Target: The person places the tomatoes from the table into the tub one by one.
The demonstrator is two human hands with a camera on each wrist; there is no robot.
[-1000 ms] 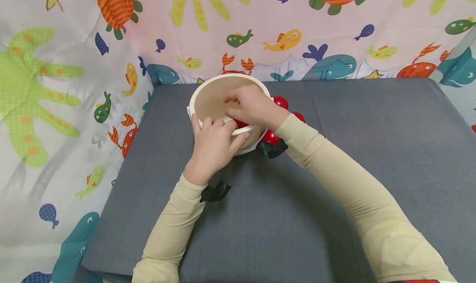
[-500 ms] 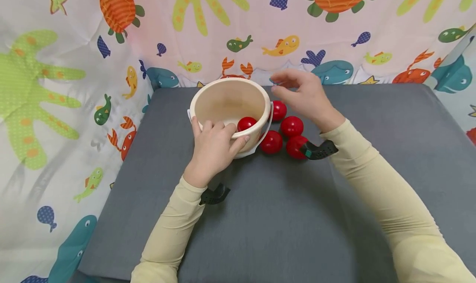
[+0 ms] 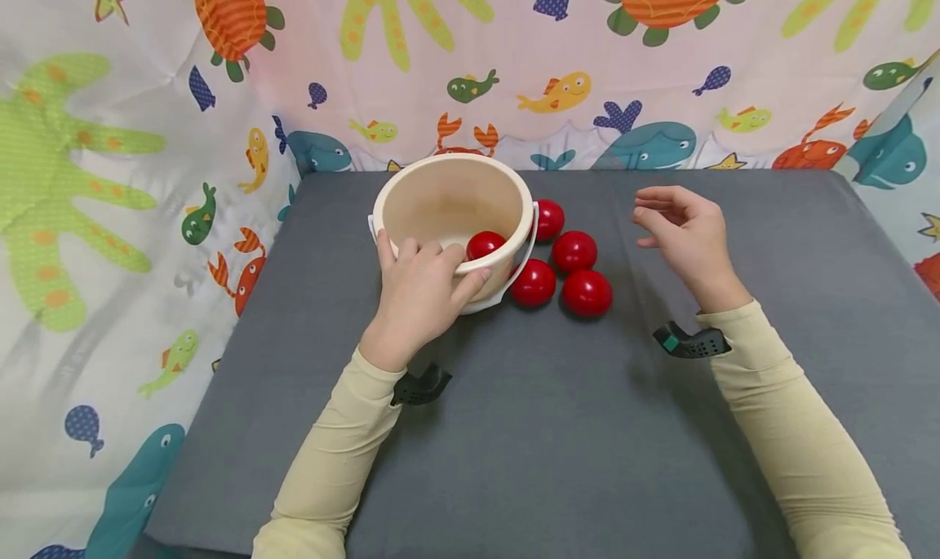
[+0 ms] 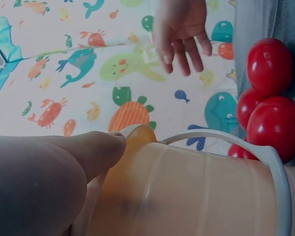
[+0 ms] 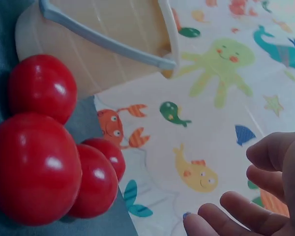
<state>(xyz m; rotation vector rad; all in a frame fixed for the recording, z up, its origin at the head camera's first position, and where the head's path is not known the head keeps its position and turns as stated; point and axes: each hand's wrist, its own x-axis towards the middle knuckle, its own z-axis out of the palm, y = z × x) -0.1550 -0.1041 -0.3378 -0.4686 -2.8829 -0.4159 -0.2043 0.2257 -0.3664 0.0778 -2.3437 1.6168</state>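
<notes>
A cream bucket [image 3: 507, 185] with a pale handle [image 3: 525, 253] stands near the back of the grey surface. My left hand [image 3: 422, 298] grips its near rim, fingers over the edge inside and thumb outside. One red ball [image 3: 485, 244] lies in the bucket, partly hidden by the rim. Several more red balls sit in a cluster just right of the bucket, the nearest ball [image 3: 587, 293] in front. My right hand [image 3: 686, 237] hovers to the right of them, fingers loosely bent and holding nothing. In the right wrist view its fingers [image 5: 246, 211] are spread apart from the balls [image 5: 34, 167].
A grey padded surface [image 3: 514, 445] lies under everything. Behind it and at the left hangs a white cloth [image 3: 411, 94] printed with sea animals. Dark wrist straps [image 3: 690, 342] sit on both sleeves.
My right hand came out of the bucket and moved right, past the cluster of balls, leaving a red ball inside. The left hand stays on the rim.
</notes>
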